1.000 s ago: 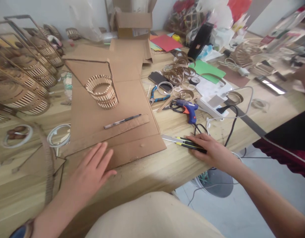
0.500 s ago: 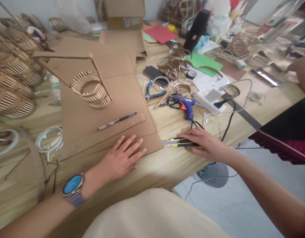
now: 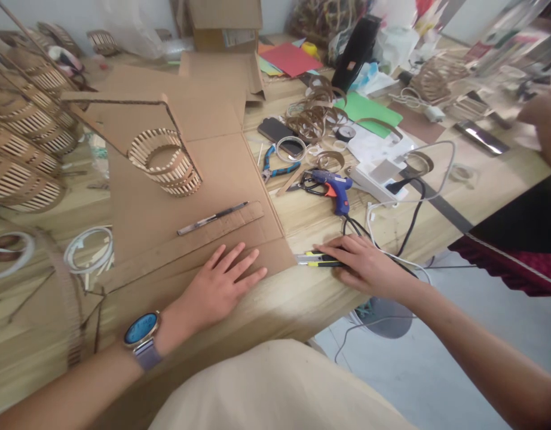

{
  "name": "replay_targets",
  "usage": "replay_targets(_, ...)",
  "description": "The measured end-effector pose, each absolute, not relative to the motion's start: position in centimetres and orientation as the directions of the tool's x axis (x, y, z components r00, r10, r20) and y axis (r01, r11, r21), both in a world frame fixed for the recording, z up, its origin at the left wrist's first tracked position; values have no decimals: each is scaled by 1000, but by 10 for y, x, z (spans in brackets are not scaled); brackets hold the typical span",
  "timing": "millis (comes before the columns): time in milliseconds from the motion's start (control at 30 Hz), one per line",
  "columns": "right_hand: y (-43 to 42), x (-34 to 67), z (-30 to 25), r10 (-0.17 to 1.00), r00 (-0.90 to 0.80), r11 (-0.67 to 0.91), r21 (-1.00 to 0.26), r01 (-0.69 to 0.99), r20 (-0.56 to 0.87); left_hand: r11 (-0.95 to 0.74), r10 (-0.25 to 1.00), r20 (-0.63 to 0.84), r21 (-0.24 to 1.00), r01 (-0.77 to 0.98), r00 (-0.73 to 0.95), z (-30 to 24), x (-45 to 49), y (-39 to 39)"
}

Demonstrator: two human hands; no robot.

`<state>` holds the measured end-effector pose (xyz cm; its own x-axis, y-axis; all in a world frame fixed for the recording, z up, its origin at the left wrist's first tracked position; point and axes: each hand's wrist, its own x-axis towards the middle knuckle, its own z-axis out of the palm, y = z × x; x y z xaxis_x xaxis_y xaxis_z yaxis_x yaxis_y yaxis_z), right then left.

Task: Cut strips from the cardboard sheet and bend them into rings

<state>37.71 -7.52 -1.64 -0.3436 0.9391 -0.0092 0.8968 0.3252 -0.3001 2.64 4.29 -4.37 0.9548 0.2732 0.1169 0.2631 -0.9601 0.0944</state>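
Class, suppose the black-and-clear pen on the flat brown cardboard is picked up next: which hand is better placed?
Left hand, probably: it is near the pen, spread open. The right hand is farther away, covering part of the yellow-and-black utility knife.

The left hand had travelled along the near edge of the cardboard, from its left part towards the near right corner, with the fingers spread wider, and its watch had come fully into view. The right hand had crept forward over the utility knife, whose blade end had swung nearer that corner. A co-worker's hand, blurred, had changed pose.
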Motion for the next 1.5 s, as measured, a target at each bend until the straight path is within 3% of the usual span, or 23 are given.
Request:
replay_targets(433, -60, 367, -20, 982, -188, 184, -260, 948, 11, -929, 355, 83, 142, 341, 931, -39, 54, 55)
replay_targets(733, -68, 364, -20, 987, -161, 156, -366, 917, 16, -924, 364, 97, 162, 346, 926, -40, 52, 54)
replay_targets(1000, -60, 365, -17, 997, -62, 71, -358, 931, 39, -907, 399, 63, 174, 384, 915, -40, 69, 59)
replay_targets(1233, -54, 368, -18, 998, -49, 65, -396, 916, 49, -960, 187, 64, 222, 169, 980, -42, 62, 99)
replay_targets(1500, -61, 366, -18, 998, -43, 59, -390, 919, 51, -953, 214, 92, 237, 188, 972, -47, 62, 100)
